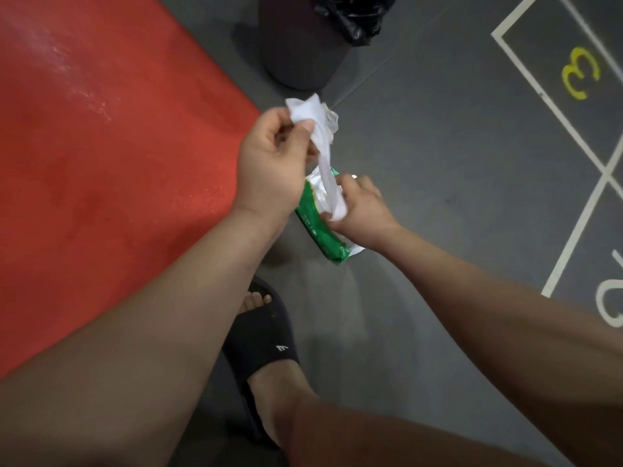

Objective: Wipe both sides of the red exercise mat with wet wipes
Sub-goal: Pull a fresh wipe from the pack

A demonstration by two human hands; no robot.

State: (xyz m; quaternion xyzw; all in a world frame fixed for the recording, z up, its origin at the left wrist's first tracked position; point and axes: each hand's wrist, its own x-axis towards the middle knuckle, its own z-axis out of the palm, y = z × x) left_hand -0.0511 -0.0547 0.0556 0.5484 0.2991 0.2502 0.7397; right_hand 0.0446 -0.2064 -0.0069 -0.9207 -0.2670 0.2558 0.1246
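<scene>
The red exercise mat [101, 163] lies flat on the grey floor and fills the left side, with wet streaks near its far part. My left hand [269, 163] pinches a white wet wipe [320, 136] between thumb and fingers, above the mat's corner. The wipe stretches down to my right hand [357, 210], which grips its lower end together with a green pack of wet wipes [320, 237]. Both hands are over the floor just right of the mat.
A dark bin [300, 45] with a black bag [350, 18] stands on the floor beyond the hands. White painted lines and a yellow number 3 [580, 72] mark the floor at the right. My foot in a black slide sandal [263, 342] stands beside the mat's edge.
</scene>
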